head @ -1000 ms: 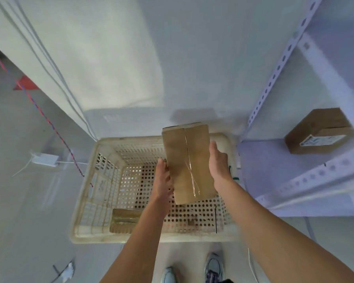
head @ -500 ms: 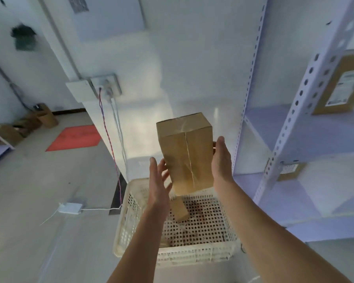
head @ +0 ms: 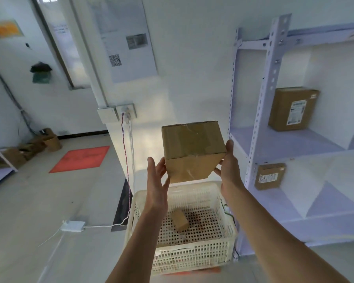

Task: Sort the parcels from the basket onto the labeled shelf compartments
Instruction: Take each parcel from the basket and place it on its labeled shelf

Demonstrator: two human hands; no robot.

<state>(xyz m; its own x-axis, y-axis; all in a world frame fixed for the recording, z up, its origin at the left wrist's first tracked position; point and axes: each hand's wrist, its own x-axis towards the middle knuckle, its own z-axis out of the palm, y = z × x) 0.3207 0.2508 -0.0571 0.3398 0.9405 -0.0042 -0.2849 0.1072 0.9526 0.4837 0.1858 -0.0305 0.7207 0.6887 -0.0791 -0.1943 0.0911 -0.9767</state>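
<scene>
Standing over a pale, smooth floor (head: 49, 201) beside a white wall (head: 192, 78), a person holds one cardboard box (head: 192, 152) in the air above the white perforated basket (head: 192, 256), just left of the shelf unit (head: 263, 111). The left hand (head: 156, 176) lies flat against the box's lower left side and the right hand (head: 229, 166) flat against its right side. The fingers of both are straight, so the box is pressed between the palms and not clasped. The box is tilted, its taped face towards the camera. One small parcel (head: 179, 220) lies on the basket's perforated bottom. The basket sits on the floor, close against the foot of the shelf unit. On the shelves, a labelled parcel (head: 292, 109) stands upright in the upper compartment and a smaller labelled parcel (head: 269, 176) stands in the one below. A wall socket (head: 127, 111) feeds a twisted red and blue cable (head: 126, 156) that runs down the wall. A white adapter (head: 73, 226) lies on the floor to the left of the basket. Further left, a red mat (head: 80, 159) lies on the floor and loose cartons (head: 35, 144) are heaped by the far wall. A notice with a square code (head: 127, 48) hangs on the wall.
</scene>
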